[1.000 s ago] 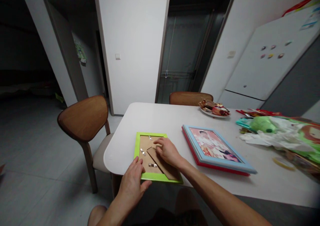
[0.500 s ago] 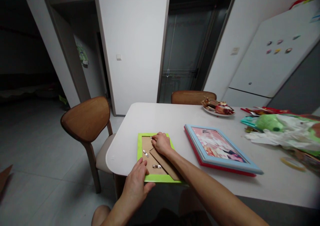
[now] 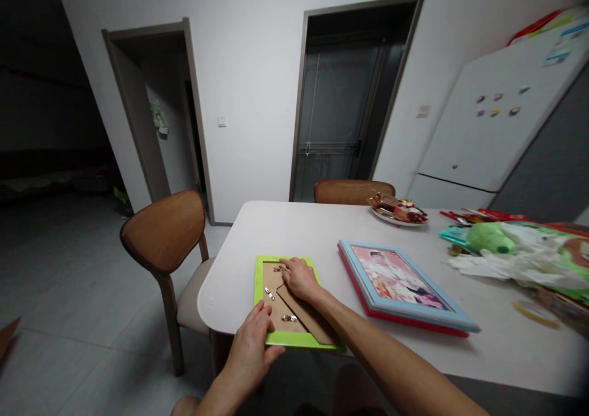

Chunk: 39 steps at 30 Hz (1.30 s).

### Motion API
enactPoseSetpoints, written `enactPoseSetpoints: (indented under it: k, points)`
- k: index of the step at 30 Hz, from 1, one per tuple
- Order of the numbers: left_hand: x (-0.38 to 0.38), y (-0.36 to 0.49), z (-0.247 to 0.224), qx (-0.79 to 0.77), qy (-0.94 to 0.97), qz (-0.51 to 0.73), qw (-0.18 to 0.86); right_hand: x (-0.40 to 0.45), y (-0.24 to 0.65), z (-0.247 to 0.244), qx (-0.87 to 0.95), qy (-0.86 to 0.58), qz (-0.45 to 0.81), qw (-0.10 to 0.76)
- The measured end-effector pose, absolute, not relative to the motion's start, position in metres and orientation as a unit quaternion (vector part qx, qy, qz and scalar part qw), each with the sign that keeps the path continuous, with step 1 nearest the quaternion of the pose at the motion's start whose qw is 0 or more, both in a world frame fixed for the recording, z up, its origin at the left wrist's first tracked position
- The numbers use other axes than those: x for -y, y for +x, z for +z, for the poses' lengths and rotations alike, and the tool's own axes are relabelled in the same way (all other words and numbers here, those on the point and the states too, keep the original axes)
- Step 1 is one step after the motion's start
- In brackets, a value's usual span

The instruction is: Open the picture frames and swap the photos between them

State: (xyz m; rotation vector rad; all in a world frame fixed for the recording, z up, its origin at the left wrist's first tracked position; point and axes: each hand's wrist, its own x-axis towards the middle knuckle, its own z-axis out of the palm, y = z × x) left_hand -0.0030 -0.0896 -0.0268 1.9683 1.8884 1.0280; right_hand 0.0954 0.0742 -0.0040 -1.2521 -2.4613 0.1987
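Note:
A lime green frame [image 3: 259, 281] lies back side up at the near edge of the white table, its brown backing board [image 3: 272, 308] fitted with small metal clips. My left hand [image 3: 252, 340] grips the frame's near left corner, thumb along the front edge and fingers on top. My right hand [image 3: 300, 279] rests over the far part of the backing, its fingertips at the upper metal clip [image 3: 278, 270]. Beneath my right forearm, a brown stand flap [image 3: 306, 312] slants across the board. What the right fingertips pinch, if anything, is too small to tell.
On the white table [image 3: 285, 226], a light blue frame [image 3: 363, 275] with a picture lies on a red one [image 3: 356, 276], right of my hands. Farther right are a plate of items [image 3: 399, 212], a green plush toy [image 3: 490, 238], plastic wrapping and a tape roll [image 3: 536, 313]. A chair [image 3: 165, 232] stands left.
The whole view has shifted, so the scene sits lower in the picture. My right fingers have moved slightly at the upper clip; my left hand keeps its hold on the corner.

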Motion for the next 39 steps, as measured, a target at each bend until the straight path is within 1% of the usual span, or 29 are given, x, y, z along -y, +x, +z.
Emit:
enactPoseSetpoints:
  k: [3, 9, 14, 17, 20, 23, 26, 28, 30, 34, 36, 39]
  points:
    - [0.089, -0.003, -0.027, -0.641, 0.675, 0.347, 0.113, -0.058, 0.117, 0.001, 0.879, -0.425, 0.074, 0.202]
    - [0.087, 0.000, -0.028, -0.637, 0.678, 0.350, 0.114, -0.027, 0.149, 0.000, 0.902, -0.393, 0.110, 0.142]
    - [0.084, 0.000, -0.028, -0.627, 0.676, 0.363, 0.134, -0.031, 0.148, 0.002, 0.884, -0.415, 0.129, 0.171]
    - [0.081, 0.001, -0.025, -0.624, 0.647, 0.404, 0.169, -0.035, 0.151, 0.012, 0.886, -0.416, 0.121, 0.166]
    - [0.073, 0.005, -0.017, -0.618, 0.584, 0.477, 0.224, -0.030, 0.152, 0.028, 0.884, -0.418, 0.114, 0.175]
    - [0.059, 0.005, -0.010, -0.588, 0.491, 0.580, 0.275, -0.019, 0.146, 0.047, 0.883, -0.405, 0.119, 0.206]
    - [0.050, -0.008, -0.007, -0.580, 0.426, 0.632, 0.286, -0.015, 0.142, 0.054, 0.882, -0.367, 0.161, 0.248]
    - [0.052, -0.026, -0.007, -0.590, 0.398, 0.640, 0.290, -0.020, 0.145, 0.049, 0.871, -0.367, 0.190, 0.267]
    - [0.060, -0.048, -0.008, -0.603, 0.369, 0.643, 0.294, -0.030, 0.155, 0.035, 0.857, -0.403, 0.178, 0.268]
    - [0.081, -0.088, -0.011, -0.643, 0.333, 0.626, 0.289, -0.049, 0.177, -0.001, 0.837, -0.495, 0.105, 0.206]
    - [0.086, -0.100, -0.013, -0.665, 0.336, 0.605, 0.281, -0.054, 0.182, -0.013, 0.835, -0.514, 0.092, 0.173]
    - [0.087, -0.110, -0.016, -0.701, 0.360, 0.564, 0.246, -0.056, 0.182, -0.018, 0.839, -0.514, 0.092, 0.154]
